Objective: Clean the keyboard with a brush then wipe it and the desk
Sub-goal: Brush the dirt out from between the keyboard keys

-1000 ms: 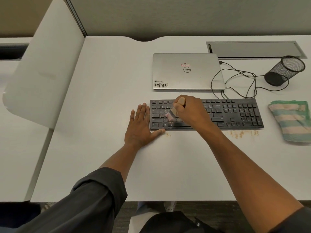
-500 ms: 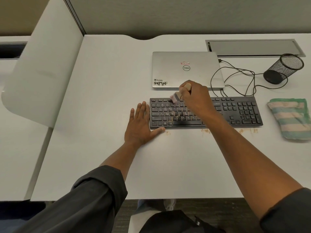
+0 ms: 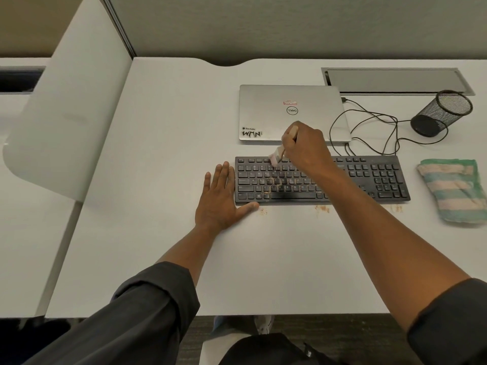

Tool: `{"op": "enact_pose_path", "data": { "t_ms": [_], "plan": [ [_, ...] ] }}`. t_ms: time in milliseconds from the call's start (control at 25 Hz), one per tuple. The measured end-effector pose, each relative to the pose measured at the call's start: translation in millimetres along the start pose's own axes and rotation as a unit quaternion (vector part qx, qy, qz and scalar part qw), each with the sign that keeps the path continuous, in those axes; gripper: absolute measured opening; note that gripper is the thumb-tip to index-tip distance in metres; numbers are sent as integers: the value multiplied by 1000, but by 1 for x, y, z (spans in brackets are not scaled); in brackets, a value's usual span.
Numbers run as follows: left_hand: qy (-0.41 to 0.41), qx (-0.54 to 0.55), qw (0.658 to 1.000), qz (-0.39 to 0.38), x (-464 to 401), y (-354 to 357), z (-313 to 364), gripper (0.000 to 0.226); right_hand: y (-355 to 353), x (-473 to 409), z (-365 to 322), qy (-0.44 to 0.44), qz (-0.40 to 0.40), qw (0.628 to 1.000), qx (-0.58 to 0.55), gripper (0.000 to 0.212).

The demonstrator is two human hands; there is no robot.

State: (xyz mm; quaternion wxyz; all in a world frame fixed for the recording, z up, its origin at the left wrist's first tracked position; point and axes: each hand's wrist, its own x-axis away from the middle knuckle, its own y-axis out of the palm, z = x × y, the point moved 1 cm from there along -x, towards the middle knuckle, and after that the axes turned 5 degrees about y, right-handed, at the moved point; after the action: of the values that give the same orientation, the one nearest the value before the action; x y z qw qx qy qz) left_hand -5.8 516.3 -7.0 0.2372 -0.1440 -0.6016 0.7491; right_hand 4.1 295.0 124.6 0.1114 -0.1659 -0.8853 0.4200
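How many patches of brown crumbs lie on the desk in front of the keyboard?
3: one by the left thumb, one beside the right forearm, one below the number pad. The forearm may hide more.

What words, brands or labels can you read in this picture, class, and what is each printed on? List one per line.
"DELL", upside down from this view, in a ring: lid of the laptop.
"WMN": black sticker at the lid's near left corner.
Small line above "WMN": too blurred to be sure.
Red-and-white label above the logo: too small to read.
Key legends on the keyboard: too small to read.
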Motion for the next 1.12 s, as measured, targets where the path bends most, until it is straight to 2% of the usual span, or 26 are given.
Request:
{"op": "enact_pose_path", "data": {
  "t_ms": [200,400,640,840,1040,1120],
  "plan": [
    [0,-4,1000,0,0,-1,0,118,3,-4,-4,-6,-92,992,85,23],
    [1,-4,1000,6,0,0,0,118,-1,-6,-6,-26,-32,997,68,21],
    [0,-3,1000,3,0,0,0,117,4,-1,1,-19,-101,988,116,20],
    [-3,-8,1000,-4,0,0,0,119,-3,3,0,-31,-25,998,42,20],
    [-1,-7,1000,-3,0,0,0,117,3,4,4,-1,-101,989,108,21],
    [-1,-9,1000,-4,0,0,0,117,-1,3,0,-8,-88,992,92,21]
  ]
}}
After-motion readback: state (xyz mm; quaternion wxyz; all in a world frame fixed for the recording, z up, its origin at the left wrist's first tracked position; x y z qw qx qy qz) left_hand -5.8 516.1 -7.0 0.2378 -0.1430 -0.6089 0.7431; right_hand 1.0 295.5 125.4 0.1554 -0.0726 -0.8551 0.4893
